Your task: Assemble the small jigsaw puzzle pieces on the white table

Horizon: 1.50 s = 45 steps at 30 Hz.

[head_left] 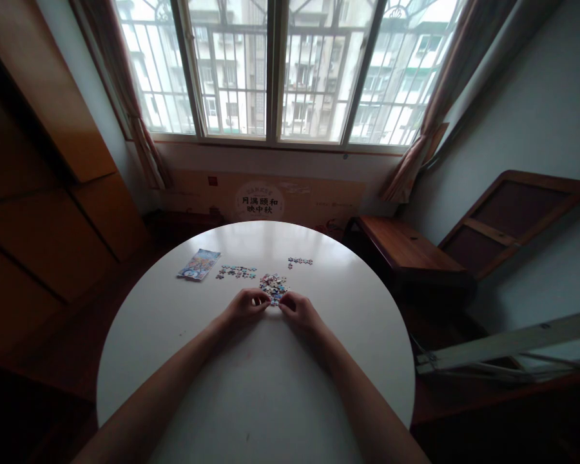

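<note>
Jigsaw pile (273, 283): light, thin, likely fragile; best gripped at edges. Left hand (245, 307), right hand (300, 312) pinched on its near edge.

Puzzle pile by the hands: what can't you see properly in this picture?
All in the head view:
The puzzle pile is too small and dim to tell its picture.
On the left hand and the right hand, curled fingers hide whatever they pinch.
The print on the leaflet is too small to read.
The near edge of the table is cut off by the frame's bottom.
</note>
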Each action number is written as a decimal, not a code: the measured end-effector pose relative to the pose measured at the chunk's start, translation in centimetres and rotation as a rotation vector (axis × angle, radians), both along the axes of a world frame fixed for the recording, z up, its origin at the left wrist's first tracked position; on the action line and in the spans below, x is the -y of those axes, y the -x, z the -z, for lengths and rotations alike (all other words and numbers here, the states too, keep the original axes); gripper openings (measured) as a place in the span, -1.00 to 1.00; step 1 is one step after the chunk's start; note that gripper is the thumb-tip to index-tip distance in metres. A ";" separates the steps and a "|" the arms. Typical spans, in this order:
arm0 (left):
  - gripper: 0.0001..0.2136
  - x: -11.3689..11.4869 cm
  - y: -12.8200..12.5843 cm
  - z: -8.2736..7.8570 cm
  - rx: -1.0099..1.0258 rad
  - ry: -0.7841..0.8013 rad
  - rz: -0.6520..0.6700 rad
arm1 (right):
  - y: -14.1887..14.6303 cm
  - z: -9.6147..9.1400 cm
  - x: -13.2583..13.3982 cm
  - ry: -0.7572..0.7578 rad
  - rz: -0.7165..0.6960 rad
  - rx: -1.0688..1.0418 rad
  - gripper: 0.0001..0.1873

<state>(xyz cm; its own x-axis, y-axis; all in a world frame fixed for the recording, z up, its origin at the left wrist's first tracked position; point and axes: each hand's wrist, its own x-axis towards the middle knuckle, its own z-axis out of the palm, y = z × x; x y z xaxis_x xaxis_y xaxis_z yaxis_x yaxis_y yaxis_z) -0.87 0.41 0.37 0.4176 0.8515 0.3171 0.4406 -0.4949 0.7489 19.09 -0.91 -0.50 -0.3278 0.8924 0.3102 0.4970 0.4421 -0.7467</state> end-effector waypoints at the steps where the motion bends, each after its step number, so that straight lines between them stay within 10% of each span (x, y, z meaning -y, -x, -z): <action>1: -0.85 0.0 0.0 0.0 0.000 0.002 0.000 | 0.0 0.0 0.0 0.001 -0.002 0.000 -0.90; 45: -0.84 -0.4 0.3 0.8 -0.004 0.027 0.007 | 0.0 -0.4 0.3 0.035 0.004 -0.016 -0.90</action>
